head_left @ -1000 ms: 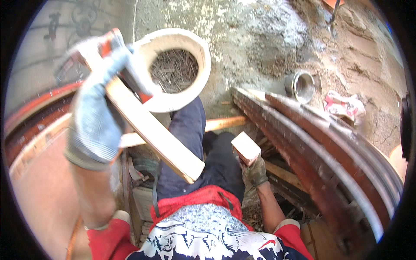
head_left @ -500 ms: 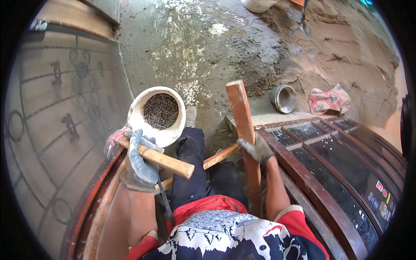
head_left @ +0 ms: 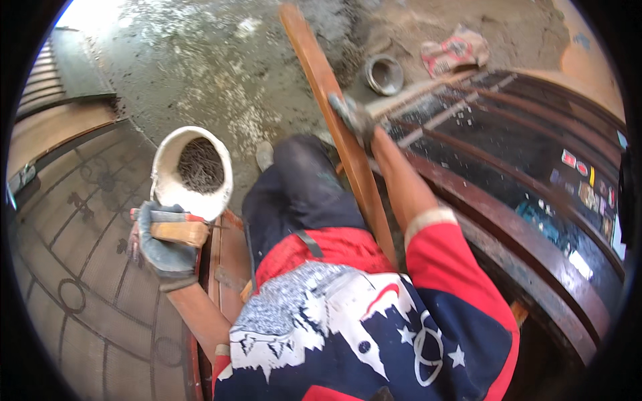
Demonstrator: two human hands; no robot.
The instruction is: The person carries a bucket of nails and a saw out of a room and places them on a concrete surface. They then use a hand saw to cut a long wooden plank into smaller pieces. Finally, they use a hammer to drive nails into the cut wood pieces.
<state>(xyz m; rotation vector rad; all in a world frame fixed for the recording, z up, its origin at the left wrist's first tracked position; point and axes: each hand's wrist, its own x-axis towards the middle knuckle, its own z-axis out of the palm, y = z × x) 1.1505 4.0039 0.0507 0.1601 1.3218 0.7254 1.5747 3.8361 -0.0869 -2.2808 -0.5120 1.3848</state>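
"One white bucket [head_left: 162,170], heap of nails [head_left: 200,165] in it. We can't tell what's in the small pot [head_left: 370,75]. Hands?"

"Our left hand [head_left: 164,252] is curled round a short wood piece [head_left: 179,232] by the bucket; our right hand [head_left: 358,121] clasps the long brown board [head_left: 358,175] beside our leg [head_left: 301,167]."

"Any change?"

"Yep, half a second ago the board's far end was near pot level; now it's well past."

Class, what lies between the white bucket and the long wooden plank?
In the head view, a shoe and a dark trouser leg come between the bucket and the plank.
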